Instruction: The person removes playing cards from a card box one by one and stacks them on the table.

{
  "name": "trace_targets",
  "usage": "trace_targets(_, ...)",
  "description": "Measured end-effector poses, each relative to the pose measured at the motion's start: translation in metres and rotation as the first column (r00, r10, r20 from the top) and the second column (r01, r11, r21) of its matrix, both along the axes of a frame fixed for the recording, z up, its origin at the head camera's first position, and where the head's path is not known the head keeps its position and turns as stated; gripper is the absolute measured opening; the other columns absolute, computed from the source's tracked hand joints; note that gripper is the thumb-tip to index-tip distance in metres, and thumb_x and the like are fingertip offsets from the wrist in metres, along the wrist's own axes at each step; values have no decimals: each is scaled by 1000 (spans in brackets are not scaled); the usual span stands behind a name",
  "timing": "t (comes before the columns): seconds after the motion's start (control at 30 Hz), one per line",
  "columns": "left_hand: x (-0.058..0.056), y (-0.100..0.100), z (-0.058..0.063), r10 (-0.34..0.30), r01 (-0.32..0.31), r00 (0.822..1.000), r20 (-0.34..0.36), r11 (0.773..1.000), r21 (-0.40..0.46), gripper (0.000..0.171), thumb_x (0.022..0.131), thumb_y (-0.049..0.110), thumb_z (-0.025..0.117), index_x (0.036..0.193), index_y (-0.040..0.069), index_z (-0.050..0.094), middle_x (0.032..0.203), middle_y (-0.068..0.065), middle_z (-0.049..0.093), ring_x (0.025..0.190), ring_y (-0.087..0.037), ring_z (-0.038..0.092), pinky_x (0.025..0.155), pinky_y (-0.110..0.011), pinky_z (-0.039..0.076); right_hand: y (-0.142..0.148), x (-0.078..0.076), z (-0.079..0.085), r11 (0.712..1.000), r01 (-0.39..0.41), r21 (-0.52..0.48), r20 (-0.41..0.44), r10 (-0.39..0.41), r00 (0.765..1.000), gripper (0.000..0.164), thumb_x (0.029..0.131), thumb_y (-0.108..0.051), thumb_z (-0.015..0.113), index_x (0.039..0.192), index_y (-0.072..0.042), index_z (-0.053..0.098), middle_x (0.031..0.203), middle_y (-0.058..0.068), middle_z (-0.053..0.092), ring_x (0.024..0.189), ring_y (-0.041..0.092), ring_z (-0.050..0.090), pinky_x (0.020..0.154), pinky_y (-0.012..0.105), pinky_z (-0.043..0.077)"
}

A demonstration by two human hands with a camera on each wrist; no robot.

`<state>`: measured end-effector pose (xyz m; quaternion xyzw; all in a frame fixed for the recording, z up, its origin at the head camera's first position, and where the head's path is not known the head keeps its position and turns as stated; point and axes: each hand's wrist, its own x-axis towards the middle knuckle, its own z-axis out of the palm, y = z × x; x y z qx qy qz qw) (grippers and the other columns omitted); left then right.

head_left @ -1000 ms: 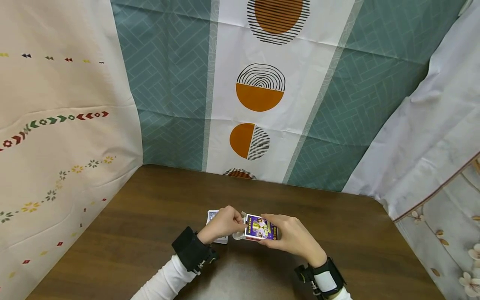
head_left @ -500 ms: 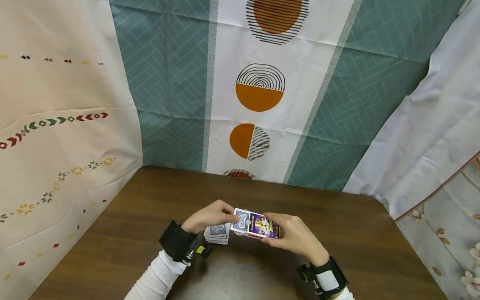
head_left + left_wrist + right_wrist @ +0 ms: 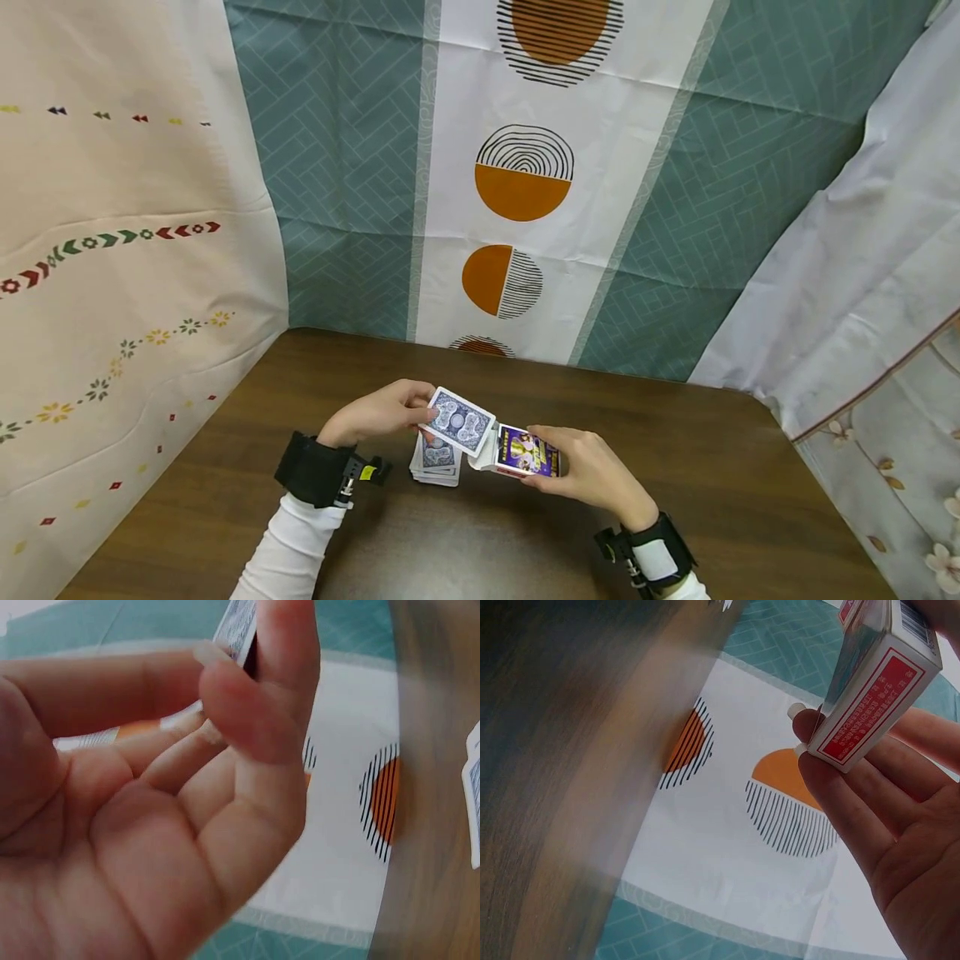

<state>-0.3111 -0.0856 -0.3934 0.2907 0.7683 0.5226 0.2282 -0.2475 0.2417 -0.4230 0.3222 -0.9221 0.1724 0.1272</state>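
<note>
My left hand (image 3: 381, 414) pinches a blue-backed playing card (image 3: 462, 420) between thumb and fingers, tilted above the table. Whether more cards lie under it cannot be told. In the left wrist view only a slim part of the playing card (image 3: 238, 631) shows beyond the fingertips. Below the left hand a stack of playing cards (image 3: 437, 463) lies on the table, backs up. My right hand (image 3: 588, 473) grips a purple and white card box (image 3: 527, 452) by its sides, its flap end facing left. The right wrist view shows the card box's red-and-white side (image 3: 870, 709).
The brown wooden table (image 3: 360, 375) reaches back to a green and white patterned cloth (image 3: 517, 275). A cream cloth (image 3: 135, 275) hangs on the left and a white one (image 3: 840, 267) on the right.
My left hand has drawn the playing card out of the box and moved left and up with it. The stack on the table shows more. The right hand and box have barely moved.
</note>
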Motion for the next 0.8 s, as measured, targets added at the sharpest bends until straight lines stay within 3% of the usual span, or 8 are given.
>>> trace_targets(0.13,-4,-10,1,-26,27,999,-30,999,29,23,96,5,55,115,-7,57,93,-11,68,80,-21,63,79,-33,50,0,0,0,1000,-12,-8,-14,12,1000,62,78,-52,75,121,-8,64,107,4,71,77,2,56,65,16,48)
trace_targets(0.2,-6,-15,0,-7,8,999,-44,999,33,22,95,6,57,114,-6,59,88,-10,67,79,-23,60,79,-34,48,0,0,0,1000,-14,-8,-16,14,1000,62,78,-52,75,121,-8,65,107,4,72,77,2,56,65,17,48)
trace_targets(0.37,-13,-21,-11,170,-169,985,-43,985,12,25,91,10,64,111,-5,63,84,-7,67,78,-20,60,78,-38,50,-1,1,0,1000,-6,2,3,6,1000,63,78,-52,74,122,-8,64,107,4,72,77,2,56,65,17,47)
trace_targets(0.5,-23,-15,-30,349,-350,937,-16,937,-12,23,88,9,67,105,-6,64,78,-3,64,71,-15,57,70,-32,48,-2,1,-2,1000,-2,2,19,2,1000,63,78,-52,75,122,-8,64,107,3,71,77,2,56,65,17,47)
trace_targets(0.6,-29,-5,-46,456,-455,890,22,890,-36,19,88,6,67,101,-8,65,74,-2,60,65,-12,54,63,-26,45,-2,1,-2,1000,-4,-1,24,4,1000,63,78,-52,75,122,-8,64,106,3,71,77,2,55,64,16,47)
trace_targets(0.8,-32,9,-71,573,-561,815,90,818,-131,14,87,4,68,96,-7,67,70,-2,59,56,-7,54,56,-19,46,-4,0,-3,1000,-12,12,20,11,1000,63,79,-54,73,122,-9,64,106,3,72,77,2,56,65,17,48)
